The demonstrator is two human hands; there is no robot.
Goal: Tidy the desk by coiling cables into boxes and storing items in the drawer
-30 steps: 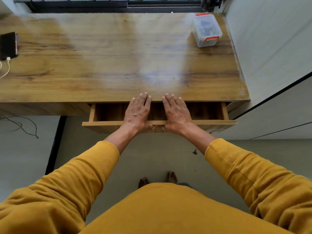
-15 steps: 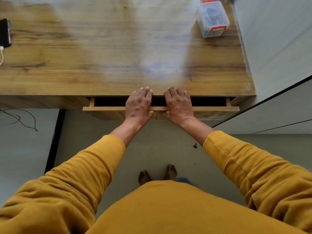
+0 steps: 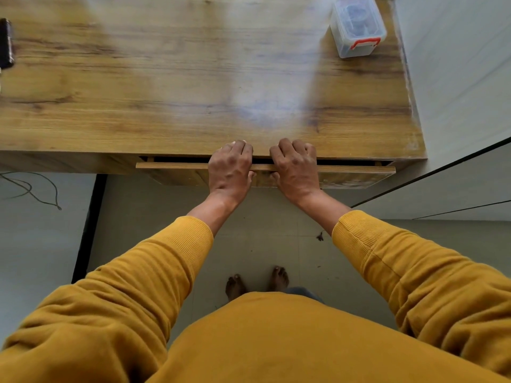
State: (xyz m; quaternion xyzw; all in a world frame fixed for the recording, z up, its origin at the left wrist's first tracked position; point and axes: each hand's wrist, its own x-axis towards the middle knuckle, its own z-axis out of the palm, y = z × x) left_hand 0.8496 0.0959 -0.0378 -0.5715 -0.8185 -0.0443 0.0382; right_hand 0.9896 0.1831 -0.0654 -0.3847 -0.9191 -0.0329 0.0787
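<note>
The wooden drawer [image 3: 356,170] under the desk [image 3: 166,100] stands out only a narrow gap from the desk's front edge. My left hand [image 3: 231,170] and my right hand [image 3: 296,168] lie side by side on the middle of the drawer front. Their fingers curl over its top edge up against the desk's edge, and the thumbs press on its front face. What is inside the drawer is hidden. A clear plastic box [image 3: 356,26] with a dark coiled cable inside and orange latches stands at the desk's far right.
A black device [image 3: 6,42] lies at the desk's left edge. A thin dark cable [image 3: 30,189] trails on the floor at the left. A grey wall and cabinet [image 3: 456,106] close off the right side. My bare feet [image 3: 257,281] stand on the tiled floor below.
The drawer has slid inward from wide open to a narrow gap, pushed by both hands. My fingers, stretched flat before, now bend at the desk edge. The view has shifted closer.
</note>
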